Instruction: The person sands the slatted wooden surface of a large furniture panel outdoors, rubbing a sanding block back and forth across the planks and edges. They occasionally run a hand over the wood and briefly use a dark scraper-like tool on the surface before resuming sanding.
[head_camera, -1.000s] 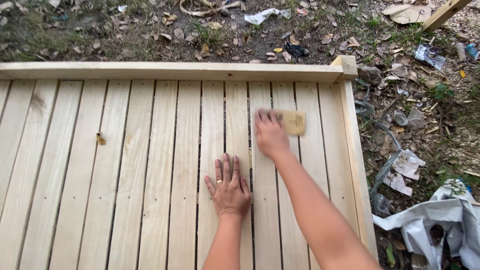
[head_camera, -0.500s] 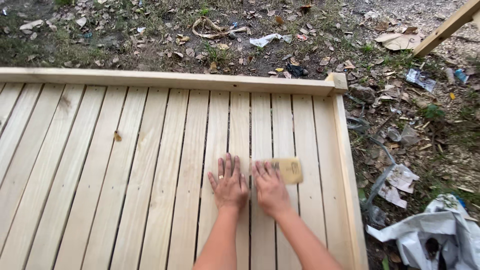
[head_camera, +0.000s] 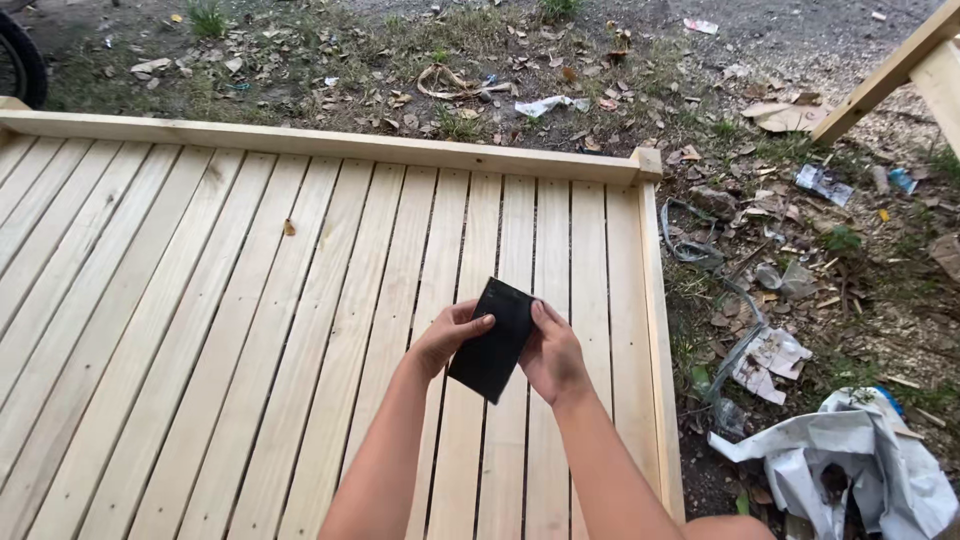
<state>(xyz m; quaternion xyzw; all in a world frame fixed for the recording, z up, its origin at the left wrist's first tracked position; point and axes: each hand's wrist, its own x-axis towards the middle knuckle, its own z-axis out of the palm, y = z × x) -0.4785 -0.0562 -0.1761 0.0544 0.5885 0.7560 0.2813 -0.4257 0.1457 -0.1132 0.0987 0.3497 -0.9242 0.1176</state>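
Note:
Both hands hold a flat dark rectangular sanding sheet (head_camera: 493, 337) above a pale wooden slatted deck (head_camera: 250, 330). My left hand (head_camera: 450, 336) grips the sheet's left edge, thumb on its dark face. My right hand (head_camera: 553, 353) grips its right edge. The sheet is tilted, its dark side turned up toward the camera. A raised wooden rail (head_camera: 330, 143) runs along the deck's far edge, ending at a corner post (head_camera: 647, 161).
Bare ground with dry leaves, litter and scraps lies beyond and right of the deck. Crumpled white plastic sheeting (head_camera: 855, 460) sits at the lower right. A slanted timber (head_camera: 900, 65) crosses the top right. A dark tyre (head_camera: 20, 60) shows at the top left.
My right hand left the boards, where it was rubbing with the tan-backed sheet. My left hand lifted off the deck. Both now hold the sheet up, dark side showing.

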